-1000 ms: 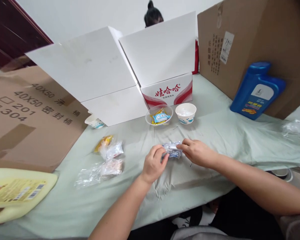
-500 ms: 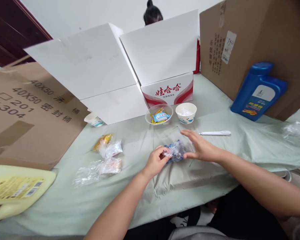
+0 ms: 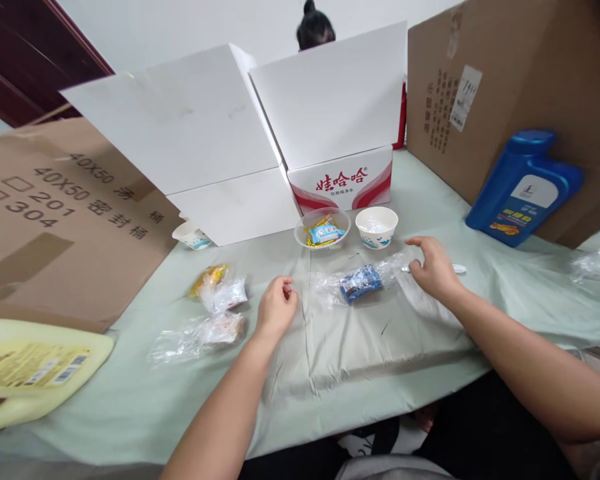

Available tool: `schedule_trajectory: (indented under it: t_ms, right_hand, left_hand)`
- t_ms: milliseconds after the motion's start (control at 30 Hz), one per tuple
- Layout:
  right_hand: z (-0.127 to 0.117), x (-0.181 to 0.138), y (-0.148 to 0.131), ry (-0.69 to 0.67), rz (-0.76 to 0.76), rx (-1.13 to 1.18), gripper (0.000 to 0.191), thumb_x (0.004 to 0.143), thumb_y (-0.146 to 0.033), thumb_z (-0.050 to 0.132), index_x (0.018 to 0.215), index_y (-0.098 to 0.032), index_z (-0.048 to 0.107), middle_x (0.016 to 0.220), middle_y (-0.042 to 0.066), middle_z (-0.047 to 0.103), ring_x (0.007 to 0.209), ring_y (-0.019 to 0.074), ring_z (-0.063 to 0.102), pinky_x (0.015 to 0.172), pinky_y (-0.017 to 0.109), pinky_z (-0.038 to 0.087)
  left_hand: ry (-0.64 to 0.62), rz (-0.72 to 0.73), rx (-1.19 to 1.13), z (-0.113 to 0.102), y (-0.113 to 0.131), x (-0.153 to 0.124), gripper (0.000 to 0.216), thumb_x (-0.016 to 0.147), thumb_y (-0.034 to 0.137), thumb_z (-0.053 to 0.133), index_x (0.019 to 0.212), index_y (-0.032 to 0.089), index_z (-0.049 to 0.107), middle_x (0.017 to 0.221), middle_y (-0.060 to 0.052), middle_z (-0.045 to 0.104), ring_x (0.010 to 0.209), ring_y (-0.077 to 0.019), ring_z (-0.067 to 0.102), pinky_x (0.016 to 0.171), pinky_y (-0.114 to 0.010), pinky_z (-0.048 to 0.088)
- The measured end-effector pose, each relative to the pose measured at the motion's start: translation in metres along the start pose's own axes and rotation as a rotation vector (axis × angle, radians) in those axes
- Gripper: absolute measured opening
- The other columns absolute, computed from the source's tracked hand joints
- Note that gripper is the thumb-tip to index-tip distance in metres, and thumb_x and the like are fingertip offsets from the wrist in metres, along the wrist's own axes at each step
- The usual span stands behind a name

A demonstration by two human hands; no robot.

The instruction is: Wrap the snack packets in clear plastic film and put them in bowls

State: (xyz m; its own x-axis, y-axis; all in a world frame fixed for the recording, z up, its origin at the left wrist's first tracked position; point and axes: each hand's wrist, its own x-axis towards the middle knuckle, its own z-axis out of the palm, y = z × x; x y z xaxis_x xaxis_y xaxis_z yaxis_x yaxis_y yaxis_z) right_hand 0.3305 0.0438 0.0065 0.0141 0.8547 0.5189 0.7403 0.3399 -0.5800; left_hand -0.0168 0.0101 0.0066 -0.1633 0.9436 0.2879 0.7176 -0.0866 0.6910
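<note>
A small blue snack packet [image 3: 361, 283] lies on the cloth, inside a clear plastic bag [image 3: 325, 288] spread out to both sides. My left hand [image 3: 279, 307] is to the left of the bag, apart from it, its fingers loosely curled with nothing visible in them. Over the bag's right end is my right hand [image 3: 434, 272], thumb and index finger apart. It covers the middle of a white pen-like tool [image 3: 459, 269]; whether it touches the tool or the plastic I cannot tell.
Beyond the packet stand a clear bowl [image 3: 300, 235] of wrapped snacks and a paper cup [image 3: 377, 239]. Bagged snacks [image 3: 225, 328] lie left. White boxes [image 3: 225, 213], cartons [image 3: 440, 100], a blue bottle [image 3: 517, 193] and a yellow jug [image 3: 80, 350] surround the cloth. Someone's head [image 3: 315, 28] shows behind.
Both hands have moved apart from the blue packet, left hand leftward and right hand rightward and up. The bunched plastic now lies stretched out to both sides of the packet.
</note>
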Motion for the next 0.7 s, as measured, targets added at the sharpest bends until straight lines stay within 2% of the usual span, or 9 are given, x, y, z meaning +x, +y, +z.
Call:
schedule_trajectory:
  t_ms: [100,167,233,300,367,467,533,600,700]
  right_hand:
    - [-0.005,-0.006,-0.016,0.063,-0.286,0.064,0.027,0.084,-0.015,0.05,0.108,-0.022,0.06,0.106,0.011,0.066,0.104,0.0269,0.06,0.091,0.044,0.048]
    - [-0.004,-0.01,-0.026,-0.105,-0.476,0.108,0.018,0.088,-0.019,0.051,0.101,-0.022,0.063,0.091,0.008,0.068,0.087,0.0226,0.063,0.078,0.037,0.051]
    - [0.001,-0.013,-0.028,-0.312,-0.576,0.062,0.016,0.092,-0.022,0.05,0.096,-0.021,0.065,0.082,0.006,0.068,0.075,0.0197,0.063,0.07,0.033,0.051]
    - [0.009,-0.013,-0.023,-0.392,-0.575,-0.052,0.022,0.095,-0.025,0.046,0.097,-0.019,0.068,0.088,0.008,0.071,0.082,0.0215,0.066,0.076,0.035,0.052]
    - [0.018,-0.012,-0.013,-0.359,-0.499,-0.178,0.028,0.097,-0.027,0.045,0.107,-0.016,0.068,0.11,0.014,0.07,0.105,0.0272,0.063,0.09,0.042,0.048]
    - [0.026,-0.011,-0.002,-0.343,-0.334,-0.334,0.04,0.096,-0.031,0.047,0.128,-0.01,0.059,0.137,0.019,0.055,0.127,0.0341,0.049,0.101,0.049,0.041]
    - [0.028,-0.011,0.0,-0.408,-0.255,-0.383,0.047,0.095,-0.035,0.05,0.134,-0.009,0.054,0.137,0.02,0.055,0.125,0.0356,0.049,0.098,0.05,0.042]
    - [0.027,-0.01,-0.001,-0.467,-0.234,-0.38,0.044,0.093,-0.034,0.053,0.13,-0.011,0.057,0.126,0.018,0.063,0.116,0.0348,0.055,0.092,0.048,0.045]
    - [0.023,-0.009,-0.006,-0.449,-0.273,-0.307,0.022,0.089,-0.023,0.054,0.104,-0.016,0.069,0.103,0.014,0.069,0.1,0.0305,0.059,0.086,0.043,0.046]
  left_hand:
    - [0.12,0.436,0.116,0.0,0.011,-0.011,0.008,0.083,0.017,0.051,0.086,0.02,0.058,0.081,-0.002,0.063,0.074,-0.0159,0.06,0.071,-0.029,0.05]
    - [-0.008,0.689,0.113,0.007,0.017,-0.02,0.011,0.087,0.017,0.05,0.09,0.02,0.06,0.086,-0.004,0.066,0.081,-0.0168,0.063,0.076,-0.03,0.052]
    - [-0.178,0.808,0.154,0.019,0.018,-0.026,0.016,0.09,0.017,0.049,0.099,0.02,0.062,0.097,-0.006,0.07,0.095,-0.0189,0.065,0.087,-0.034,0.052]
    - [-0.275,0.789,0.247,0.032,0.012,-0.026,0.023,0.093,0.02,0.047,0.111,0.019,0.061,0.115,-0.01,0.068,0.114,-0.0232,0.06,0.098,-0.04,0.048]
    - [-0.304,0.684,0.344,0.042,0.003,-0.023,0.033,0.095,0.026,0.046,0.125,0.017,0.057,0.134,-0.014,0.059,0.13,-0.0284,0.049,0.104,-0.047,0.042]
    - [-0.303,0.54,0.419,0.051,-0.009,-0.014,0.047,0.095,0.033,0.047,0.138,0.013,0.047,0.143,-0.018,0.05,0.136,-0.0331,0.041,0.105,-0.052,0.039]
    - [-0.264,0.499,0.418,0.053,-0.011,-0.01,0.051,0.093,0.034,0.051,0.138,0.01,0.047,0.133,-0.019,0.057,0.127,-0.0329,0.048,0.102,-0.051,0.041]
    - [-0.216,0.501,0.389,0.053,-0.009,-0.008,0.04,0.091,0.031,0.055,0.127,0.013,0.058,0.111,-0.014,0.066,0.11,-0.0292,0.057,0.095,-0.047,0.045]
    - [-0.127,0.54,0.301,0.048,-0.003,-0.008,0.018,0.087,0.018,0.056,0.099,0.019,0.07,0.084,-0.006,0.065,0.09,-0.0231,0.06,0.085,-0.04,0.048]
